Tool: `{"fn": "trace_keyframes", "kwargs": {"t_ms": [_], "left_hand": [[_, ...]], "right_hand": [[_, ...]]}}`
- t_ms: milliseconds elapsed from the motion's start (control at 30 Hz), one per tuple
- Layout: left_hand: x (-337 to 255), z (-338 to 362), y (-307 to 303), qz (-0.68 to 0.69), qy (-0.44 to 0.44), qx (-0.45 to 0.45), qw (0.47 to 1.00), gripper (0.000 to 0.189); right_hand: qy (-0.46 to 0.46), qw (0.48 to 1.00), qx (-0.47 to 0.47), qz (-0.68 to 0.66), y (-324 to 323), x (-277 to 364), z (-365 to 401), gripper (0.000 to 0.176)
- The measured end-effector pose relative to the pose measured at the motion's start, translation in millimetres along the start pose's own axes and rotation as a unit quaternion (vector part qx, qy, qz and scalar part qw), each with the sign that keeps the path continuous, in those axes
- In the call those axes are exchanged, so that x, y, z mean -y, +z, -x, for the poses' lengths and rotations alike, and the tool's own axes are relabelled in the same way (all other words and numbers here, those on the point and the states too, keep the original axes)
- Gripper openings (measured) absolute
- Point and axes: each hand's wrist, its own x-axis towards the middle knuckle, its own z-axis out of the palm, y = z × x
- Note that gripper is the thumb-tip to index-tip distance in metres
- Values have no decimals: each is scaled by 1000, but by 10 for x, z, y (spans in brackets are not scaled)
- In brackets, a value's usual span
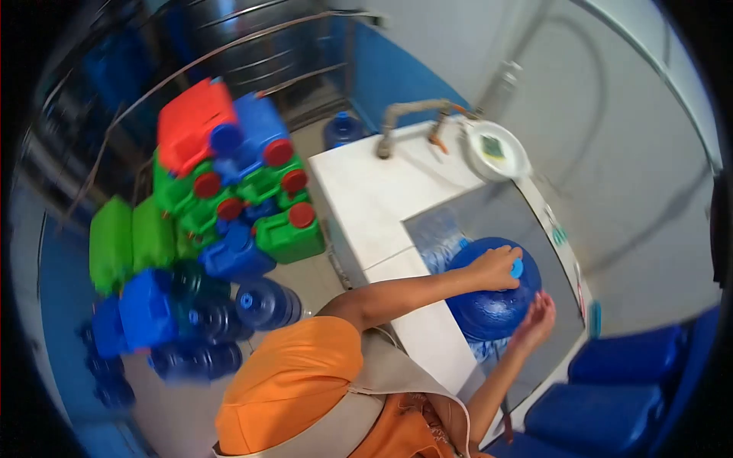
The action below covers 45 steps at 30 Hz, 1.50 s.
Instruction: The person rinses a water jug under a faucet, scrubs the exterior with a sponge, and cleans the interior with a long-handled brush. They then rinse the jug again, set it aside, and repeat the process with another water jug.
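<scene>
A large round blue water jug (489, 305) sits in the grey-lined basin (527, 217) of a white tiled counter, its light-blue cap (517, 268) facing up. My left hand (495, 267) grips the jug's neck beside the cap, its fingers bent around it. My right hand (536, 322) is open at the jug's lower right side, fingers slightly curved and palm turned toward the jug. Clear plastic with blue caps (437, 233) lies in the basin, partly hidden behind the jug.
A white bowl (498, 169) with a green and yellow sponge stands beside the pipe tap (416, 108). Stacked red, blue and green jerrycans (290, 233) and blue water jugs (263, 303) fill the floor at left. Blue containers (599, 408) line the lower right.
</scene>
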Motion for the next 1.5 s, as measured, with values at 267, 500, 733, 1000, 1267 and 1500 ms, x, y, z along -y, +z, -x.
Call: {"fn": "trace_keyframes", "kwargs": {"t_ms": [267,500,733,1000,1267,1500], "left_hand": [[-387,862,-1833,160,-27,-295,942,37],[-732,3463,-3278,337,-52,-436,833,33],[-1544,6579,-3816,123,-84,-644,750,37],[-2459,9205,-3397,-125,-259,-815,503,32],[-2590,11409,-2827,-223,-388,-874,187,33],[-2205,14074,-2810,-248,-477,-838,94,39]], "right_hand": [[-185,958,56,211,168,826,-138,45],[-185,940,168,232,1502,1015,914,56],[5,888,459,42,3305,268,3125,61],[106,617,765,152,4476,-383,6408,54],[3,383,915,126,4750,-555,9702,32],[-94,235,962,106,4805,-894,12568,32]]}}
